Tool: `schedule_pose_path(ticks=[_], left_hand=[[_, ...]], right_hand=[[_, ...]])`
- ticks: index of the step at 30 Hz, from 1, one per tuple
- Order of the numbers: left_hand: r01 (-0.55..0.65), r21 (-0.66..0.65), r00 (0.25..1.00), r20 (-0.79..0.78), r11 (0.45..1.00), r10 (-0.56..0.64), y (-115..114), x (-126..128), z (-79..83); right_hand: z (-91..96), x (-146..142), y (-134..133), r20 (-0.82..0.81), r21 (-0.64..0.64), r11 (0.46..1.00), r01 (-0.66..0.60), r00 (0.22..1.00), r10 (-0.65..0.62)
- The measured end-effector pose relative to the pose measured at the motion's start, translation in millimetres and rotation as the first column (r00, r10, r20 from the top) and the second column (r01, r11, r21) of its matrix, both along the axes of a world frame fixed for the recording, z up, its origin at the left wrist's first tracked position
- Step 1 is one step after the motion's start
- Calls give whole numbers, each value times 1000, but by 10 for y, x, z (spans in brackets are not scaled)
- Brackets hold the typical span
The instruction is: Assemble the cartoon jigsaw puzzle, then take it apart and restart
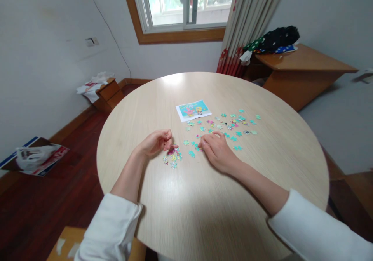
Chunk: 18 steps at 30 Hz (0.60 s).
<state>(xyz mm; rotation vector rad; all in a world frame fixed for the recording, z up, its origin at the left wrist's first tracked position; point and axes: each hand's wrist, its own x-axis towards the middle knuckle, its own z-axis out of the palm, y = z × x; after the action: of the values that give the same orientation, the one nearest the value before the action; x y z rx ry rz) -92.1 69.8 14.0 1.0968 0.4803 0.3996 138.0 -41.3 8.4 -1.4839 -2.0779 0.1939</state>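
Note:
My left hand (pixel 157 141) is over the left side of the table, its fingers loosely curled and one digit stretched toward a small cluster of jigsaw pieces (pixel 174 157) in pink, yellow and pale blue. No piece shows clearly inside it. My right hand (pixel 215 149) rests palm down, fingers bent, with its fingertips closed at a small jigsaw piece (pixel 201 150) that they partly hide. Between the hands lie loose turquoise pieces (pixel 191 153). More pieces (pixel 239 118) are scattered beyond and to the right of my right hand. A picture sheet (pixel 193 110) with cartoon figures lies behind them.
The round pale wooden table (pixel 221 210) fills the middle. A brown desk (pixel 305 59) with dotted cloth items (pixel 279 39) stands back right. At the left are a small wooden cabinet (pixel 110 94) and a plastic bag (pixel 35 156). A window (pixel 186 4) and curtain (pixel 247 16) are behind.

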Motion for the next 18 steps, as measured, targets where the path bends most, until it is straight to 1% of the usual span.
schedule_pose_path(ticks=[2, 4, 6, 9, 13, 18], left_hand=[[24, -2, 1000, -7, 1000, -24, 5, -11, -3], [60, -12, 998, -21, 998, -61, 1, -23, 5], [98, -26, 994, -36, 995, -99, -10, -31, 19], [122, -42, 991, -47, 992, -123, -30, -33, 38], [101, -56, 995, -12, 993, -102, -42, -32, 48], [27, -79, 998, 55, 996, -23, -35, -52, 53]], right_hand=[[48, 79, 14, -51, 4, 1000, 27, 998, -27], [90, 142, 19, -91, -2, 1000, 25, 996, -25], [115, 171, 15, -94, -22, 1000, -18, 995, 15], [121, 161, -2, -46, -70, 992, -108, 993, 105], [150, 140, -26, 41, -139, 974, -179, 982, 186], [325, 176, -110, 148, -226, 955, -192, 962, 229]])
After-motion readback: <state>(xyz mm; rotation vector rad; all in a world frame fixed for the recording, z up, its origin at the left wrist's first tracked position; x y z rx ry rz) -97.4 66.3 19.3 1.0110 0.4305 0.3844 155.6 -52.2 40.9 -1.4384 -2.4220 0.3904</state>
